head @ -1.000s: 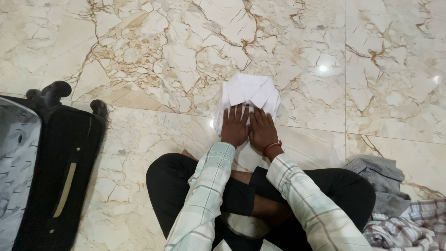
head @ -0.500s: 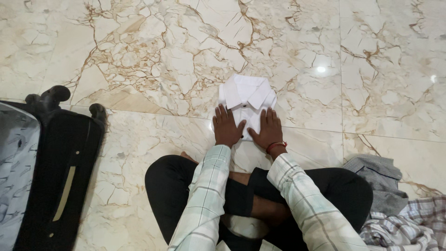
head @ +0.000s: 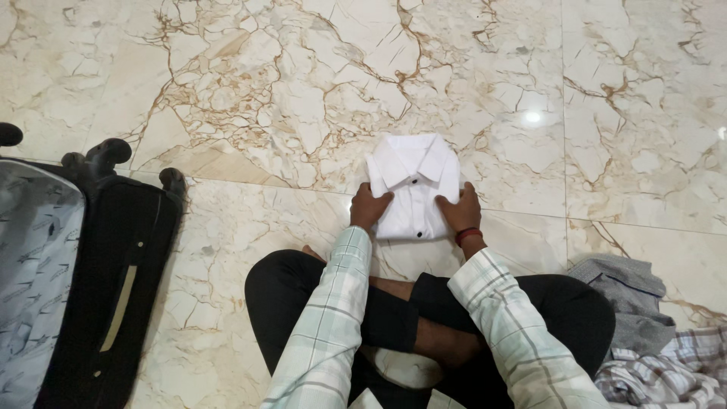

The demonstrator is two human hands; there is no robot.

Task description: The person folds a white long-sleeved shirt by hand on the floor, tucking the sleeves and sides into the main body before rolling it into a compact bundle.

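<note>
A folded white shirt point(head: 415, 189) with dark buttons lies collar-up on the marble floor in front of my crossed legs. My left hand point(head: 369, 208) grips the shirt's left edge, fingers curled under it. On the right edge sits my right hand point(head: 462, 210), gripping the same way, with a red band at the wrist. Both sleeves are pale checked fabric.
An open black suitcase point(head: 91, 280) with a grey patterned lining lies at the left. At the right lie a grey garment point(head: 625, 291) and a checked shirt point(head: 666, 375). My legs in black trousers point(head: 295, 303) are crossed below the shirt.
My hands went from pressing flat on the middle of the shirt to sliding apart and gripping its left and right edges. The lower part of the shirt is now folded under.
</note>
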